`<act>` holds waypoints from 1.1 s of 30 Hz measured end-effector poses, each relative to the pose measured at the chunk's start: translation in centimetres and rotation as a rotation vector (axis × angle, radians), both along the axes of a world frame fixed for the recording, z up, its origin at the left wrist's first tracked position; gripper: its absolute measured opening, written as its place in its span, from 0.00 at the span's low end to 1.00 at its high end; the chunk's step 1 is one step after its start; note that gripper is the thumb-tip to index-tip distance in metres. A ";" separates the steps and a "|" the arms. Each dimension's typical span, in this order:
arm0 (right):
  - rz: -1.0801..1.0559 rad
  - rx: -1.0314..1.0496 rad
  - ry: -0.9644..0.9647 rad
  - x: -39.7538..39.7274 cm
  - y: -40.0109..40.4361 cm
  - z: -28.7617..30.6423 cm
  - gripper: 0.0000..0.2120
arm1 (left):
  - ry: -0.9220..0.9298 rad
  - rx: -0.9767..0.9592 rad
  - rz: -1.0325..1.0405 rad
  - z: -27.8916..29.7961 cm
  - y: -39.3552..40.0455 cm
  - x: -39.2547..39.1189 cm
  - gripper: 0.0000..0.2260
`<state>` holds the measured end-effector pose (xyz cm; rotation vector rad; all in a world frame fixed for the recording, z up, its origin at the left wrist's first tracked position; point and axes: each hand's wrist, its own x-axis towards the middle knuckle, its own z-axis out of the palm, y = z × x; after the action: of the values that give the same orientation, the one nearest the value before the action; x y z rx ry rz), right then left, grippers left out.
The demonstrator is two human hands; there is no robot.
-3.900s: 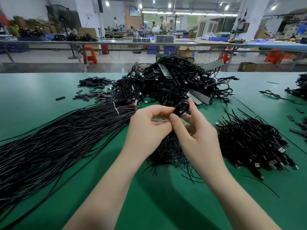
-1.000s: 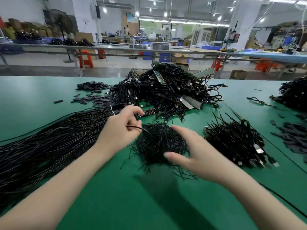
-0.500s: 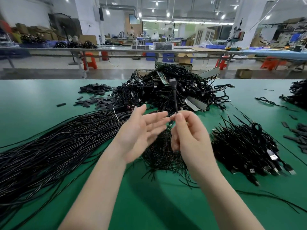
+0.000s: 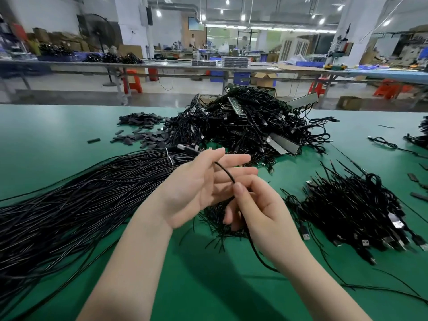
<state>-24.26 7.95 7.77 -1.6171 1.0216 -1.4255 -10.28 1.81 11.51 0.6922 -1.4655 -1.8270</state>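
My right hand [image 4: 257, 212] pinches a thin black cable [image 4: 224, 170] between thumb and forefinger, above the green table [image 4: 58, 135]. The cable arcs up across the straight fingers of my left hand [image 4: 199, 186], which lies palm up just left of the right hand; the cable's other part hangs down past my right wrist and trails over the table to the right. Below both hands lies a small heap of short black ties [image 4: 215, 218], partly hidden by them.
A long bundle of straight black cables [image 4: 81, 200] covers the left side. A heap of coiled USB cables [image 4: 356, 209] sits to the right, a big tangled pile [image 4: 245, 128] lies behind, and small black sleeves [image 4: 141, 133] are scattered at back left. More benches stand beyond.
The cable end that stood upright from my right hand half a second ago now bends over my left fingers. Both hands have dropped slightly; a second ago my left hand pinched a tie.
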 end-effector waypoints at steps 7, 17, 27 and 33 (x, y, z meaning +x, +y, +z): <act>-0.079 -0.051 0.189 -0.3 -0.5 1.3 0.06 | -0.111 -0.068 0.191 -0.1 0.1 -0.1 0.23; -0.003 0.067 0.353 -0.1 -0.9 0.7 0.07 | 0.043 -0.065 0.208 0.8 0.7 -0.4 0.23; 0.248 0.211 0.293 -0.4 -1.2 0.6 0.11 | -0.005 -0.013 0.131 1.4 1.3 0.2 0.23; 0.297 0.264 0.273 -0.8 -1.2 0.4 0.11 | 0.019 -0.014 0.111 1.4 1.4 0.0 0.25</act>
<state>-25.02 6.72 8.22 -1.7098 1.0212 -0.8530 -10.28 3.21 12.91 0.7325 -1.3981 -1.7330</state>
